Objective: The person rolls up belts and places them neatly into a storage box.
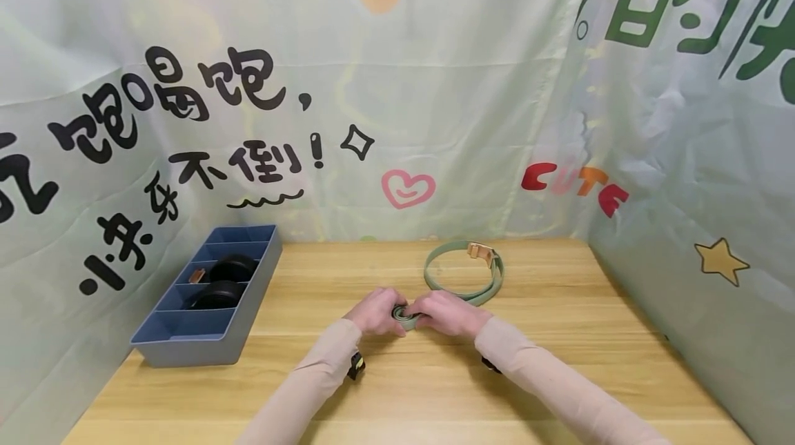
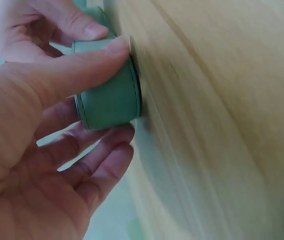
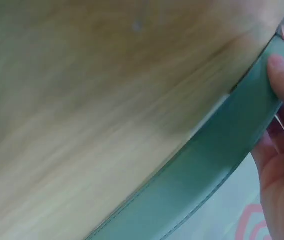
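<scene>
A green belt [image 1: 491, 291] stands on edge on the table, one end wound into a small roll [image 1: 406, 323] between the two hands. My left hand [image 1: 375, 310] grips the roll from the left; in the left wrist view its thumb lies across the stitched belt [image 2: 109, 106], other fingers curled round behind. From the right, my right hand [image 1: 452, 314] pinches the belt beside the roll. The right wrist view shows the strap [image 3: 202, 160] running away from that hand [image 3: 282, 185]. Behind it the belt makes a wide loop with a gold-coloured buckle [image 1: 480, 252].
A blue-grey divided tray [image 1: 257, 314] stands on the left of the wooden table [image 1: 416, 397]. Two black coiled items [image 1: 232, 268] and a small brown piece [image 1: 197, 276] lie in its compartments. Printed fabric [image 1: 472, 121] hangs along the back and sides.
</scene>
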Tool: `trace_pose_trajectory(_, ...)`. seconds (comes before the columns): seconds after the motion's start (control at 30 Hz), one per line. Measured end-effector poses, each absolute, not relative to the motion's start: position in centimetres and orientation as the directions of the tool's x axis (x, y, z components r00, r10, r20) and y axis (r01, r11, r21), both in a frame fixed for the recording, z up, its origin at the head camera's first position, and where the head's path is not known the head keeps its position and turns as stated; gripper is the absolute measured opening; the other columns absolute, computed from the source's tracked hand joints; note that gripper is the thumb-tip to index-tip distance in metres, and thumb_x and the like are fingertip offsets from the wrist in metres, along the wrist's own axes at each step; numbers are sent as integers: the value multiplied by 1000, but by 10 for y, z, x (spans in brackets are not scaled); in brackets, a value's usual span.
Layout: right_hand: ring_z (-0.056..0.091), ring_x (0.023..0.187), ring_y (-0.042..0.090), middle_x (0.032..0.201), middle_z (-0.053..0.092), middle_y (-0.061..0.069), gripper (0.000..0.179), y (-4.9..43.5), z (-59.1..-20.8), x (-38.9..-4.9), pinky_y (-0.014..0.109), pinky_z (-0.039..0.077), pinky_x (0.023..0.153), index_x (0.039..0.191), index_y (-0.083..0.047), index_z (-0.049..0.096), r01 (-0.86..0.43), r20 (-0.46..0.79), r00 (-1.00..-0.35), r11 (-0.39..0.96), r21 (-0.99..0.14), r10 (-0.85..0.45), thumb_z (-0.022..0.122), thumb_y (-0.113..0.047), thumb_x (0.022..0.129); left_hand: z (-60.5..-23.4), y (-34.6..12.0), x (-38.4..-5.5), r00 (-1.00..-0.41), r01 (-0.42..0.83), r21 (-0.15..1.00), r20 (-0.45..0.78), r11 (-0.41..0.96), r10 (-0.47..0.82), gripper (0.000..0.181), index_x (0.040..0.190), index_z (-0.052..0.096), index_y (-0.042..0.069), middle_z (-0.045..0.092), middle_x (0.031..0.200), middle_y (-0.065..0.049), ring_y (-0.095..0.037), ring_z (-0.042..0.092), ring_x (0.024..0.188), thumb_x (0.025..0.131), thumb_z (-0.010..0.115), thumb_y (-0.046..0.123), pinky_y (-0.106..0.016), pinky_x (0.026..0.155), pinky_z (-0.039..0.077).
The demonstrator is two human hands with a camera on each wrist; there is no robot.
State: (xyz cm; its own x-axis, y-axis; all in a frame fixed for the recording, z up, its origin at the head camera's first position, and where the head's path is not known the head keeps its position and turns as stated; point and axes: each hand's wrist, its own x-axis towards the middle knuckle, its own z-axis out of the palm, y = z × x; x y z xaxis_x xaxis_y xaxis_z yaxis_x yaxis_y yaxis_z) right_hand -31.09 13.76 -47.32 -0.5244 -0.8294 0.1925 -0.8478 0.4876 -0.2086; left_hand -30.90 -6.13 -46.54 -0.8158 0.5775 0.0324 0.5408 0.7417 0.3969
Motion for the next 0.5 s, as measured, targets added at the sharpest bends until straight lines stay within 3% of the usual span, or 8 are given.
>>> trace_pose_trajectory(0.13, 58, 67, 1, 85, 72, -8, 10, 133, -476, -309, 18, 46, 64, 97, -20, 74, -850, 252, -526, 503, -154, -812, 71, -17, 87, -465, -61, -304, -863, 462, 420, 10, 781, 505, 29, 75, 68, 15, 60, 67, 7, -9, 50, 63, 69, 89, 34, -23, 59, 40)
trace_pose_trajectory(0.23, 52, 63, -2, 82, 71, -9, 10, 131, -477, -309, 17, 43, 59, 95, -22, 74, -849, 276, -528, 512, -132, -803, 72, -18, 86, -466, -59, -301, -881, 437, 417, 19, 797, 473, 34, 69, 63, 15, 56, 62, 6, -8, 48, 56, 71, 87, 39, -23, 53, 38)
trace_pose_trajectory(0.5, 63, 83, 4, 97, 71, -9, 26, 137, -471, -308, 21, 49, 70, 110, -23, 71, -841, 194, -541, 518, -157, -819, 74, -19, 85, -466, -63, -306, -795, 571, 383, 35, 726, 606, 21, 89, 72, 15, 63, 80, 7, -7, 50, 70, 77, 84, 27, -21, 63, 41)
